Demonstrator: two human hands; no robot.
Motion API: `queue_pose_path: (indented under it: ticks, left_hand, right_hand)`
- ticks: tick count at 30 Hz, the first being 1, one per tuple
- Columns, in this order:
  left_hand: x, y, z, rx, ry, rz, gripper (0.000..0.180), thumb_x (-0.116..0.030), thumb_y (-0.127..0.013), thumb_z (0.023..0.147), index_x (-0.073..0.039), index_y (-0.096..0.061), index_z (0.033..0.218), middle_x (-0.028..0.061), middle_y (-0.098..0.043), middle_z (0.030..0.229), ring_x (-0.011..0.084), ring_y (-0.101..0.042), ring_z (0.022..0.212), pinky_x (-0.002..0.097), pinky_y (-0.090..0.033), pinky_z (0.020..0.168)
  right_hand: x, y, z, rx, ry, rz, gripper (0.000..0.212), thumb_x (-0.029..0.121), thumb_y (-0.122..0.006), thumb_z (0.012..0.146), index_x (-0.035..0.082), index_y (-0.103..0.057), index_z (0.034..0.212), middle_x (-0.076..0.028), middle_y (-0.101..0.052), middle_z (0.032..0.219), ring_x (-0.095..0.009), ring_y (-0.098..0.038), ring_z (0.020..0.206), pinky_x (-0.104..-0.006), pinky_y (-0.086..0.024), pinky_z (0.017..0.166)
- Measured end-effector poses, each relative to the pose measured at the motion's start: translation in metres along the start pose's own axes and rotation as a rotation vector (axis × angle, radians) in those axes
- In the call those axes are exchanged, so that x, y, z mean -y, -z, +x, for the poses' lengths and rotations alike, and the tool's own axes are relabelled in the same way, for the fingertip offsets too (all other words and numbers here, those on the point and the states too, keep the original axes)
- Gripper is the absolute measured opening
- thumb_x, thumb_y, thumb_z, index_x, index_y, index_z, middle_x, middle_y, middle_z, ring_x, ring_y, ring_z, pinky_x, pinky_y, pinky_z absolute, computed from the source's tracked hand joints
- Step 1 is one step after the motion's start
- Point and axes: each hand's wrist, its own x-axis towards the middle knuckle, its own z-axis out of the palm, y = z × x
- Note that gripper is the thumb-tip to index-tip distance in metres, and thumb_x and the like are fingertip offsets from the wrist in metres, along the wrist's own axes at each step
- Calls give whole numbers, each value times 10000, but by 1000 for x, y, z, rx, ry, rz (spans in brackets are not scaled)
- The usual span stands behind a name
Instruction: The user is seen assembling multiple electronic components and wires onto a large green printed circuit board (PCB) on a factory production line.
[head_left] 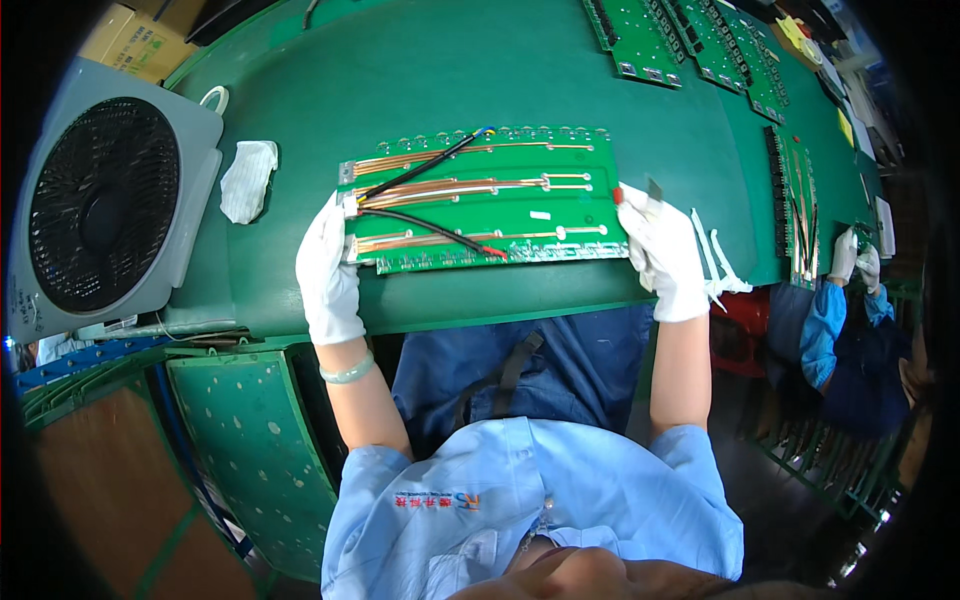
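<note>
A long green circuit board [480, 220] is held up level in front of me, over the near part of the green worktable. Copper-coloured strips run along it, and two black cables with coloured ends lie slantwise across it. My left hand [328, 268], in a white glove, grips the board's left end. At the right end, my gloved right hand [662, 250] is closed on the board's edge. A small dark flat piece [655, 189] sticks up by the right fingers, with a bit of red beside it; its kind I cannot make out.
A grey box fan [105, 205] stands at the left, beside a crumpled white cloth [249, 181]. White strips [712, 260] lie right of my right hand. Several circuit boards [640, 45] lie at the far right; another board [795, 205] is near a co-worker's gloved hands [855, 258].
</note>
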Motion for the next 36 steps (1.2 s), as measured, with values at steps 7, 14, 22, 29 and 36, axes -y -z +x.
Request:
queue_pose_path:
  ticks: [7,14,22,29,36]
  left_hand:
    - [10,-1,-27,-30,-111,-155,448,-184,-451,964,100,-414,1308,152,-539,1241,215,-559,1092,342,-460,926]
    - [7,-5,-27,-25,-57,-179,461,-193,-461,958,90,-408,1318,153,-535,1247,218,-564,1083,343,-472,905]
    - [11,0,-30,-17,-101,-143,470,-221,-437,970,84,-399,1326,156,-529,1260,229,-558,1102,354,-469,920]
    - [15,7,-30,19,-147,-137,470,-269,-409,991,55,-408,1332,139,-525,1272,234,-549,1116,378,-456,945]
    - [20,9,-30,-22,-151,-139,497,-286,-423,980,75,-415,1321,150,-532,1258,228,-552,1109,377,-449,943]
  right_hand:
    - [-32,11,-11,-28,64,440,157,48,-567,866,-99,-614,895,-197,-643,1074,-16,-387,381,-175,-299,361]
    - [-40,18,-11,36,209,404,151,21,-559,854,-80,-565,742,-278,-556,1213,-28,-425,382,-182,-308,346]
    - [-44,21,-12,53,129,462,155,-10,-547,851,-65,-553,706,-289,-546,1220,-39,-433,362,-196,-303,320]
    - [-53,24,-11,55,224,359,226,-44,-528,850,-29,-488,628,-292,-544,1220,-25,-438,365,-193,-290,318]
    - [-44,18,-14,104,187,485,148,-51,-514,861,-56,-544,717,-293,-545,1218,-103,-606,654,-215,-459,536]
